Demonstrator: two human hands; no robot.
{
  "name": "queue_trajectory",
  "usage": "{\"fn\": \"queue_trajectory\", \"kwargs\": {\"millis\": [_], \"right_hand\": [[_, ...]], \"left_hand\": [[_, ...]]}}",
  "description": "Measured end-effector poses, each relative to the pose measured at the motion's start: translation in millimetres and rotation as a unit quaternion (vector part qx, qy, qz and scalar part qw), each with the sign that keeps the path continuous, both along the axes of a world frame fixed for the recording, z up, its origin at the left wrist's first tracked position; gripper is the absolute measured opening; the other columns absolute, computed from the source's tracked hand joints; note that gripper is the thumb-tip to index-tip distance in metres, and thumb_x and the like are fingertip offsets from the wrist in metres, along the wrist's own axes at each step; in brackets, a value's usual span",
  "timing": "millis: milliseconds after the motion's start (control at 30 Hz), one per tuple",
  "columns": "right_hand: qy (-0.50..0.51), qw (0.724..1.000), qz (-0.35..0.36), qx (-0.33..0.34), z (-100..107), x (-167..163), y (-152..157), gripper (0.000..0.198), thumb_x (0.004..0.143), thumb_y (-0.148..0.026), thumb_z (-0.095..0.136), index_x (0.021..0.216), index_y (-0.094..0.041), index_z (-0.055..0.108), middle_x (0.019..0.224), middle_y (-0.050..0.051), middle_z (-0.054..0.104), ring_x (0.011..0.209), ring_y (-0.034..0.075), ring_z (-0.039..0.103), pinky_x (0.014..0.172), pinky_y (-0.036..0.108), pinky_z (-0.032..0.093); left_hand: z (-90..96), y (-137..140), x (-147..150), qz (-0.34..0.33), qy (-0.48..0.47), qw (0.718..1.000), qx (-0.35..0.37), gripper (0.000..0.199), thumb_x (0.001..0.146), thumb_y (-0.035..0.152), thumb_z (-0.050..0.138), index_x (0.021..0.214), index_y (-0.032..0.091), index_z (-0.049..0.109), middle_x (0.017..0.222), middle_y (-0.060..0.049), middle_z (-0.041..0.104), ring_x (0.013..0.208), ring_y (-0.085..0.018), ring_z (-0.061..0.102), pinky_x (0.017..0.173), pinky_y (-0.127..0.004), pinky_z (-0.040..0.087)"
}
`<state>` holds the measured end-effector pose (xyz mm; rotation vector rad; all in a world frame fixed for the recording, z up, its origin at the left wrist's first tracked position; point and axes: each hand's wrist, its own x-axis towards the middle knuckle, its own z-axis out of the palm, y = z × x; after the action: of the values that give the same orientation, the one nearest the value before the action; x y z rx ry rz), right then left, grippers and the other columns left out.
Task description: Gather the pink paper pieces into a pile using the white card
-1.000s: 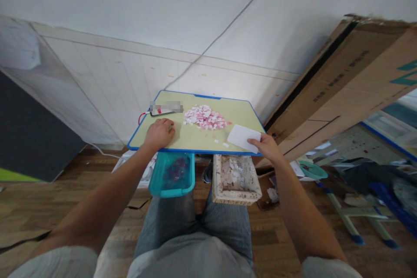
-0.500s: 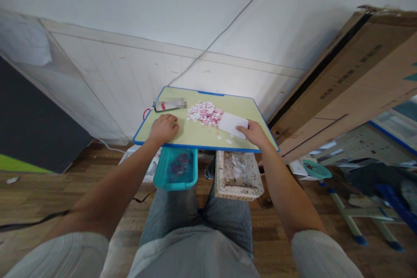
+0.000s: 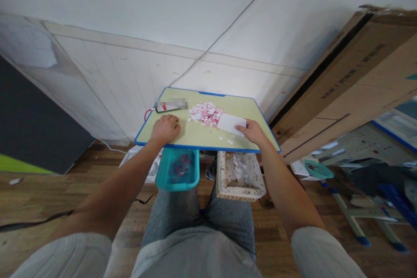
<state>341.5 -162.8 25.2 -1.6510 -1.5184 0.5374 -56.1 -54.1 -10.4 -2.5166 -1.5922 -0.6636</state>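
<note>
A pale yellow-green tabletop with a blue rim [image 3: 195, 142] stands in front of me. On it lies a loose heap of small pink and white pieces [image 3: 206, 114]. My right hand [image 3: 252, 131] pinches a white card [image 3: 232, 124] by its right end, thumb on top. The card's far left edge touches the right side of the heap. A few stray white pieces [image 3: 230, 142] lie just in front of the card. My left hand [image 3: 166, 129] rests on the tabletop left of the heap, its fingers curled in, with nothing visible in them.
A phone [image 3: 169, 107] with a red cable lies at the back left. Under the front edge are a teal basin [image 3: 177, 186] holding dark reddish pieces and a speckled foam box [image 3: 241, 192] with white scraps. A large cardboard box [image 3: 345, 82] leans at the right.
The card has shifted slightly left and lies a little flatter against the heap's edge. My left hand stays in place on the tabletop; the whole view has moved a little.
</note>
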Motion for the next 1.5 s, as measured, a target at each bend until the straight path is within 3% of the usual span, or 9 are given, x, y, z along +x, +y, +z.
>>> {"fn": "queue_trajectory", "kwargs": {"millis": [167,467,667,900,1067,1233,1500], "right_hand": [[0.038,0.999,-0.018,-0.005,-1.1,7.9,-14.9,0.034,0.073,-0.037,0.073,0.101,-0.018,0.078,0.092,0.004,0.078,0.08,0.024,0.068,0.071,0.034,0.055],[0.057,0.996,-0.019,-0.073,-3.5,7.8,-31.9,0.04,0.074,-0.036,0.071,0.107,-0.015,0.076,0.099,0.007,0.079,0.079,0.022,0.07,0.072,0.032,0.056],[0.029,0.996,-0.054,-0.062,4.2,18.8,-43.5,0.039,0.074,-0.036,0.07,0.106,-0.015,0.076,0.099,0.007,0.079,0.08,0.023,0.07,0.072,0.033,0.055],[0.058,0.996,-0.028,-0.065,0.4,0.5,-43.6,0.036,0.073,-0.035,0.071,0.105,-0.019,0.077,0.097,0.005,0.079,0.083,0.024,0.07,0.073,0.034,0.056],[0.016,0.993,-0.098,-0.068,1.9,22.7,-54.5,0.034,0.071,-0.035,0.07,0.097,-0.015,0.076,0.091,0.006,0.078,0.077,0.023,0.069,0.068,0.031,0.054],[0.087,0.981,-0.13,-0.115,4.1,46.7,-75.7,0.037,0.067,-0.034,0.072,0.098,-0.014,0.075,0.085,0.007,0.077,0.069,0.023,0.069,0.061,0.031,0.053],[0.156,0.976,-0.141,-0.054,-3.8,33.5,-64.4,0.039,0.067,-0.035,0.075,0.103,-0.019,0.075,0.084,0.006,0.078,0.079,0.029,0.072,0.065,0.037,0.058]], "left_hand": [[-1.9,2.3,-0.2,-0.003,-0.002,1.0,0.002,0.032,0.092,0.033,0.049,0.114,0.021,0.067,0.122,-0.013,0.065,0.117,-0.031,0.053,0.1,-0.046,0.043],[0.3,0.2,0.1,-0.002,-0.005,1.0,-0.002,0.032,0.092,0.033,0.048,0.114,0.021,0.067,0.123,-0.013,0.065,0.119,-0.032,0.053,0.1,-0.047,0.043],[1.0,-0.1,0.8,-0.002,-0.008,1.0,-0.005,0.033,0.091,0.033,0.048,0.114,0.02,0.067,0.123,-0.014,0.065,0.119,-0.032,0.052,0.1,-0.048,0.044],[4.0,-2.9,2.4,0.006,-0.006,1.0,-0.02,0.034,0.091,0.033,0.048,0.116,0.021,0.068,0.124,-0.014,0.064,0.121,-0.032,0.051,0.102,-0.048,0.043],[3.5,-2.6,2.1,0.004,-0.008,1.0,-0.013,0.033,0.092,0.033,0.047,0.116,0.021,0.068,0.124,-0.014,0.064,0.12,-0.032,0.052,0.101,-0.048,0.043],[2.0,-1.8,2.2,0.004,-0.004,1.0,-0.003,0.033,0.092,0.033,0.048,0.115,0.02,0.067,0.123,-0.014,0.064,0.119,-0.032,0.052,0.1,-0.047,0.044],[3.3,-2.9,2.2,0.005,-0.002,1.0,-0.01,0.034,0.092,0.034,0.047,0.116,0.021,0.067,0.123,-0.013,0.065,0.12,-0.031,0.052,0.101,-0.047,0.043]]}}
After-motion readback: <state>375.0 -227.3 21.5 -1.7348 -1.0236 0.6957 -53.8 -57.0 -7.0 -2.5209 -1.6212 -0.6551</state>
